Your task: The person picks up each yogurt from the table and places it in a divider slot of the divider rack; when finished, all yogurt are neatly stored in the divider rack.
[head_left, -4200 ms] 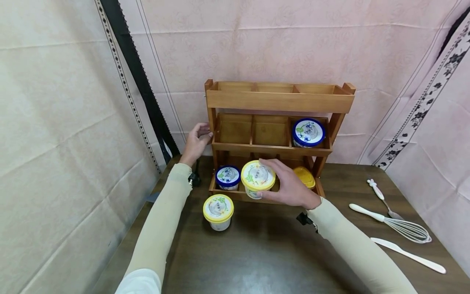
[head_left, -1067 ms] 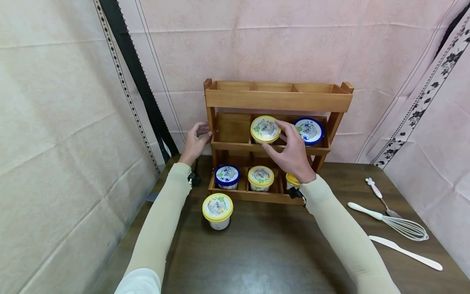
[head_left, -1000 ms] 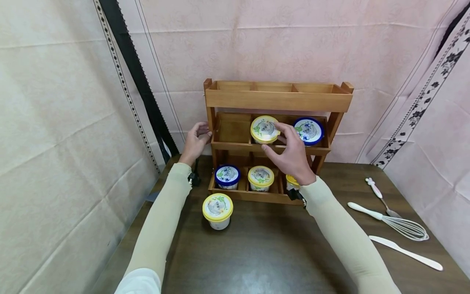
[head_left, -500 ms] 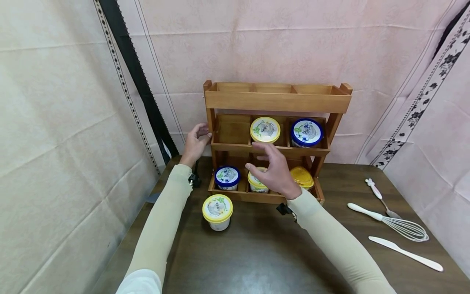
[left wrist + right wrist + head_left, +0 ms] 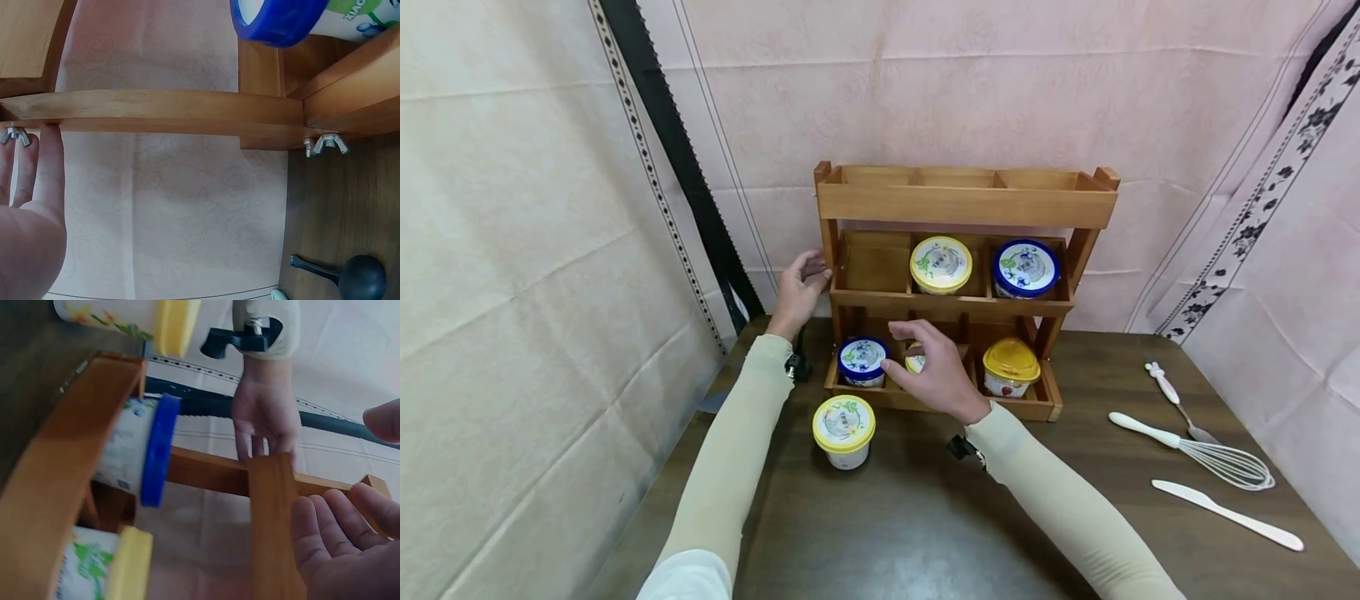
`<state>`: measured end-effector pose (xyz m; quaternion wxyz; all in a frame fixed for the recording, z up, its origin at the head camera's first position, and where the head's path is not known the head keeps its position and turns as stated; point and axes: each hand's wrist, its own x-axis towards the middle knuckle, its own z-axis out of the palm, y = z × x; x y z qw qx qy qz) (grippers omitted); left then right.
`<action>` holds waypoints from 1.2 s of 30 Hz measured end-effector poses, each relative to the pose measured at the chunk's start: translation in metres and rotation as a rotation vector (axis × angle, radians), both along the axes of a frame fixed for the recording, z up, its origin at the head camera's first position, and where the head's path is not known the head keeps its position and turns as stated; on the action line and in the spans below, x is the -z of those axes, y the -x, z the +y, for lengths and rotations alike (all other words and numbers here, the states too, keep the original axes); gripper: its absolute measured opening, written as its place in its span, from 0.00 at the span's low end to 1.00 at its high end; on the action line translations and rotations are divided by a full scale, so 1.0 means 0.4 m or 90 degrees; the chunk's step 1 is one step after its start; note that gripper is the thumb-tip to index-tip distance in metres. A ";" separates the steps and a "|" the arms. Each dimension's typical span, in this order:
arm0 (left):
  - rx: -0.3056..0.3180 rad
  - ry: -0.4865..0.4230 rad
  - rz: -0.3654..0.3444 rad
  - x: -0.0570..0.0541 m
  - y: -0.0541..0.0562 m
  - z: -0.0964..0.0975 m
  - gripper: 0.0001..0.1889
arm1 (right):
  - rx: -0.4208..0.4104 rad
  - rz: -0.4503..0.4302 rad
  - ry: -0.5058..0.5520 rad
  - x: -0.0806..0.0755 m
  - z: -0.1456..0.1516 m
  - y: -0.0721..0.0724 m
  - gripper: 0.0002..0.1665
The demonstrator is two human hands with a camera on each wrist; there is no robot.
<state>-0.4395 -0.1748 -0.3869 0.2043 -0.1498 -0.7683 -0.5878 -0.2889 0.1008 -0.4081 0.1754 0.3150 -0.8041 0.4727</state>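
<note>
A three-tier wooden rack (image 5: pixel 966 204) stands at the back of the table. The fingers of my left hand (image 5: pixel 800 293) rest against its left side post, beside a wing nut (image 5: pixel 15 134) in the left wrist view. My right hand (image 5: pixel 936 372) holds nothing; its fingers and thumb are spread apart before the bottom tier, partly covering a yellow-lidded tub (image 5: pixel 914 363). A blue-lidded tub (image 5: pixel 862 361) sits left of that, a deeper-yellow-lidded tub (image 5: pixel 1011 367) right. In the middle tier are a yellow-lidded tub (image 5: pixel 942 267) and a blue-lidded tub (image 5: pixel 1027 269).
Another yellow-lidded tub (image 5: pixel 844 432) stands on the table in front of the rack. To the right lie a white-handled utensil (image 5: pixel 1167 385), a whisk (image 5: pixel 1195 454) and a white knife (image 5: pixel 1228 514). A black round-headed object (image 5: pixel 362 278) lies near the rack's left side.
My right hand has set the yellow-lidded tub into the middle tier's centre compartment, let go, and moved down and left to the bottom tier. The left hand stays at the post.
</note>
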 end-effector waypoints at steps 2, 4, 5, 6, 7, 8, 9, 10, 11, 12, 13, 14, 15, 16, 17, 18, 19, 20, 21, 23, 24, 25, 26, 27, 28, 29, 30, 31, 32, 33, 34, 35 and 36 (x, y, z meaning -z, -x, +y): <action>0.001 -0.002 -0.005 0.003 -0.001 0.000 0.22 | -0.008 -0.011 -0.002 0.013 -0.008 -0.002 0.32; 0.003 -0.007 -0.010 0.005 -0.002 -0.001 0.21 | -0.017 -0.022 -0.007 0.026 -0.014 -0.004 0.33; 0.004 -0.009 -0.010 0.006 -0.002 -0.001 0.21 | -0.021 -0.025 -0.009 0.032 -0.018 -0.004 0.33; 0.005 -0.011 -0.012 0.007 -0.003 -0.002 0.21 | -0.026 -0.029 -0.011 0.037 -0.021 -0.005 0.33; 0.004 -0.012 -0.013 0.008 -0.003 -0.002 0.21 | -0.029 -0.031 -0.016 0.042 -0.024 -0.006 0.33; 0.003 -0.013 -0.016 0.008 -0.003 -0.002 0.22 | -0.032 -0.033 -0.019 0.046 -0.026 -0.008 0.33; 0.003 -0.013 -0.016 0.008 -0.004 -0.002 0.22 | -0.036 -0.035 -0.023 0.051 -0.029 -0.009 0.32; 0.001 -0.011 -0.018 0.008 -0.004 -0.002 0.22 | -0.040 -0.038 -0.026 0.055 -0.031 -0.010 0.33; 0.000 -0.010 -0.019 0.009 -0.004 -0.002 0.22 | -0.045 -0.040 -0.029 0.060 -0.033 -0.011 0.32; 0.000 -0.010 -0.019 0.009 -0.004 -0.002 0.22 | -0.050 -0.044 -0.035 0.065 -0.036 -0.012 0.32; 0.000 -0.009 -0.019 0.009 -0.004 -0.002 0.22 | -0.053 -0.047 -0.043 0.071 -0.038 -0.013 0.33; 0.001 -0.009 -0.018 0.009 -0.005 -0.002 0.22 | -0.055 -0.053 -0.053 0.076 -0.041 -0.013 0.33; 0.002 -0.010 -0.016 0.010 -0.005 -0.003 0.21 | -0.059 -0.059 -0.065 0.082 -0.043 -0.014 0.33; 0.002 -0.011 -0.015 0.010 -0.005 -0.003 0.22 | -0.066 -0.068 -0.074 0.087 -0.045 -0.014 0.34; 0.004 -0.013 -0.013 0.010 -0.005 -0.003 0.21 | -0.072 -0.074 -0.086 0.093 -0.047 -0.014 0.34; 0.004 -0.013 -0.012 0.010 -0.005 -0.003 0.21 | -0.078 -0.081 -0.101 0.099 -0.050 -0.014 0.35; 0.003 -0.013 -0.013 0.010 -0.004 -0.003 0.22 | -0.085 -0.088 -0.115 0.104 -0.052 -0.015 0.36; 0.002 -0.014 -0.013 0.010 -0.004 -0.003 0.22 | -0.094 -0.098 -0.128 0.109 -0.054 -0.015 0.37; 0.000 -0.013 -0.015 0.009 -0.004 -0.004 0.21 | -0.102 -0.107 -0.142 0.113 -0.057 -0.015 0.39; -0.002 -0.011 -0.018 0.009 -0.002 -0.004 0.22 | -0.114 -0.122 -0.177 0.122 -0.061 -0.017 0.42; -0.001 -0.011 -0.019 0.008 -0.002 -0.004 0.22 | -0.119 -0.127 -0.194 0.125 -0.063 -0.018 0.43; 0.000 -0.011 -0.020 0.006 -0.001 -0.004 0.22 | -0.124 -0.134 -0.208 0.128 -0.064 -0.018 0.45; 0.001 -0.012 -0.024 0.003 -0.001 -0.004 0.22 | -0.128 -0.135 -0.224 0.132 -0.066 -0.018 0.46; 0.002 -0.012 -0.027 0.000 0.000 -0.003 0.22 | -0.129 -0.135 -0.242 0.136 -0.067 -0.018 0.48; 0.004 -0.013 -0.030 -0.007 -0.003 -0.001 0.22 | -0.132 -0.136 -0.255 0.139 -0.069 -0.019 0.49; 0.005 -0.011 -0.032 -0.016 -0.011 0.002 0.22 | -0.134 -0.135 -0.266 0.142 -0.070 -0.020 0.50; 0.006 -0.011 -0.029 -0.017 -0.012 0.002 0.22 | -0.137 -0.136 -0.273 0.147 -0.072 -0.020 0.51; 0.006 -0.010 -0.025 -0.017 -0.011 0.002 0.22 | -0.140 -0.137 -0.279 0.152 -0.074 -0.020 0.52; 0.005 -0.008 -0.023 -0.017 -0.011 0.002 0.22 | -0.142 -0.137 -0.285 0.157 -0.076 -0.022 0.53; 0.005 -0.007 -0.016 -0.015 -0.011 0.002 0.21 | -0.144 -0.141 -0.287 0.161 -0.078 -0.023 0.54; 0.006 -0.006 -0.009 -0.013 -0.010 0.001 0.21 | -0.147 -0.144 -0.287 0.165 -0.080 -0.024 0.55; 0.006 -0.005 -0.002 -0.007 -0.006 -0.001 0.20 | -0.149 -0.146 -0.288 0.169 -0.082 -0.025 0.56; 0.008 -0.007 0.004 0.001 0.003 -0.003 0.20 | -0.151 -0.148 -0.289 0.173 -0.084 -0.026 0.58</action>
